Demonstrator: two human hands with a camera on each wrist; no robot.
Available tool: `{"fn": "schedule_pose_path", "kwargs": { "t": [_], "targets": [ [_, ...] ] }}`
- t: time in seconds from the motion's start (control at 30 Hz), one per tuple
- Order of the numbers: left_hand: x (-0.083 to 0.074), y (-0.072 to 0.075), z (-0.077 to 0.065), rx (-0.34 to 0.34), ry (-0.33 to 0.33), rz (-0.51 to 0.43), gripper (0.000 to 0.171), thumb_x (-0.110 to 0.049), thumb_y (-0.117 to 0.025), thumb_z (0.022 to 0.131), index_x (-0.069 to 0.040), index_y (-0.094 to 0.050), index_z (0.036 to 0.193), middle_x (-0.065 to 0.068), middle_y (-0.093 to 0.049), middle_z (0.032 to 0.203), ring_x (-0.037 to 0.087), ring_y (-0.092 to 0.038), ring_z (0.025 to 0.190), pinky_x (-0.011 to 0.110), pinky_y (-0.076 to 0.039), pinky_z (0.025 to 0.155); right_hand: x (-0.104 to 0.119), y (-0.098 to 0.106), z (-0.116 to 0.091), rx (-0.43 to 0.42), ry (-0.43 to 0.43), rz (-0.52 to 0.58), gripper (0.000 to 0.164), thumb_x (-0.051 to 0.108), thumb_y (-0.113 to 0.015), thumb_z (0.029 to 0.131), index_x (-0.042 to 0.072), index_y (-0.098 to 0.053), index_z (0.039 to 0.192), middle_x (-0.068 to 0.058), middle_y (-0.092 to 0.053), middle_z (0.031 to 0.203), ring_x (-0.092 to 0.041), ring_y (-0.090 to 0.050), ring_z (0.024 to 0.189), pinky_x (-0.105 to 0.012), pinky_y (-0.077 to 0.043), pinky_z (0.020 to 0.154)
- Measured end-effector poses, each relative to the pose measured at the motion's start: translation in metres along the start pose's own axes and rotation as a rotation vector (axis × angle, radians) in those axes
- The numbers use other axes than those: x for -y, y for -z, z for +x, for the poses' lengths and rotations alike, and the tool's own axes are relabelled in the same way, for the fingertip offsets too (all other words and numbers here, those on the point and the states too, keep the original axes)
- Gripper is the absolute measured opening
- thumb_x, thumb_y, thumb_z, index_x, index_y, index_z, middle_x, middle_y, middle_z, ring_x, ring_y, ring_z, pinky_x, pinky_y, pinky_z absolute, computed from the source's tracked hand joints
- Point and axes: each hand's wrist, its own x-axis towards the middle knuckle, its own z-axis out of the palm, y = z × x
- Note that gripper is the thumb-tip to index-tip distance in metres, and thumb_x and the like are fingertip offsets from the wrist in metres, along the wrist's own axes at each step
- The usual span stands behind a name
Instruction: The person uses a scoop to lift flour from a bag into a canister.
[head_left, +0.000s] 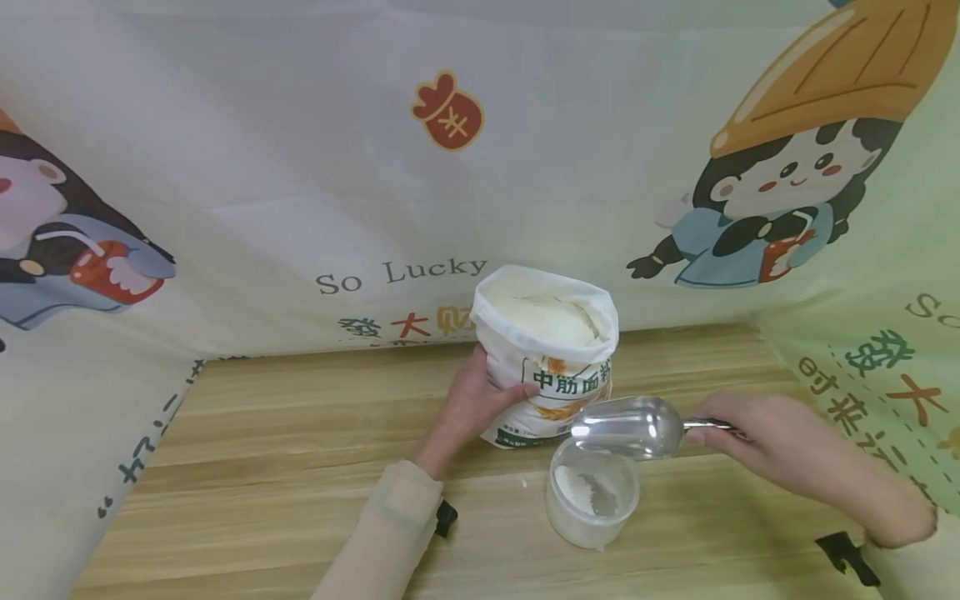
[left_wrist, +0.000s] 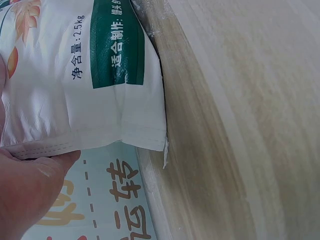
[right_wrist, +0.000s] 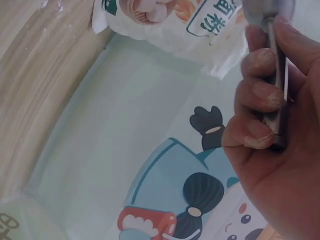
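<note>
An open white flour bag (head_left: 551, 392) stands on the table with pale flour (head_left: 551, 321) showing in its mouth. My left hand (head_left: 483, 396) grips the bag's left side, thumb across the front; the left wrist view shows the hand (left_wrist: 30, 185) at the bag's edge. In my right hand (head_left: 757, 425) is the handle of a shiny metal scoop (head_left: 637, 427), fingers curled round it. The scoop lies over the back rim of a clear round tub (head_left: 592, 529), which has some white flour in it. Flour dusts the right fingers (right_wrist: 260, 95) in the right wrist view.
The wood-grain table (head_left: 285, 467) meets a printed cloth backdrop (head_left: 300, 167) behind the bag and along both sides. A few white specks of flour lie on the table near the tub. Black clips (head_left: 446, 518) show at both sleeve cuffs.
</note>
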Motion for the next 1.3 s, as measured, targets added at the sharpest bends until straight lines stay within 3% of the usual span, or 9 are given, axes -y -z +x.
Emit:
{"fn": "schedule_pose_path", "kwargs": {
  "t": [0.13,0.33,0.63,0.87,1.3],
  "targets": [
    [0.001,0.000,0.000,-0.005,0.001,0.005,0.085,-0.028,-0.091,0.081,-0.006,-0.042,0.147,0.015,-0.065,0.125,0.031,-0.064,0.113,0.047,-0.052,0.103,-0.002,0.006,0.000,-0.064,0.020,0.008,0.005,0.021,-0.073,0.098,0.021,-0.074,0.102,0.021,-0.064,0.085,0.004,-0.052,0.072,-0.027,-0.053,0.061],
    [0.001,0.000,0.000,-0.006,0.004,-0.002,0.086,-0.028,-0.090,0.081,-0.006,-0.042,0.148,0.015,-0.065,0.126,0.031,-0.064,0.114,0.048,-0.051,0.103,0.002,0.014,0.006,-0.154,0.011,-0.005,0.005,0.019,-0.066,0.103,0.017,-0.071,0.101,0.020,-0.043,0.069,0.001,-0.043,0.064,-0.023,-0.040,0.055],
    [0.000,0.000,-0.001,-0.001,0.008,-0.007,0.086,-0.027,-0.091,0.081,-0.006,-0.041,0.148,0.014,-0.065,0.126,0.031,-0.064,0.114,0.047,-0.052,0.102,0.014,0.025,0.028,-0.250,-0.049,-0.150,0.019,0.025,-0.065,0.104,0.014,-0.061,0.088,0.010,-0.041,0.065,-0.008,-0.038,0.058,-0.025,-0.032,0.049],
    [0.000,0.001,-0.002,-0.001,0.013,-0.006,0.087,-0.029,-0.090,0.081,-0.006,-0.040,0.148,0.015,-0.065,0.125,0.031,-0.064,0.114,0.047,-0.052,0.102,0.024,0.039,0.048,-0.210,-0.086,-0.212,0.022,0.026,-0.065,0.103,0.010,-0.062,0.088,0.006,-0.042,0.063,-0.013,-0.039,0.054,-0.030,-0.033,0.047],
    [0.000,0.001,-0.002,-0.003,0.005,-0.016,0.086,-0.030,-0.090,0.082,-0.005,-0.041,0.147,0.016,-0.065,0.124,0.031,-0.063,0.114,0.048,-0.051,0.103,0.048,0.058,0.080,-0.100,-0.134,-0.313,0.039,0.031,-0.070,0.100,0.017,-0.052,0.068,0.002,-0.039,0.058,-0.016,-0.039,0.050,-0.033,-0.030,0.043]
  ]
}}
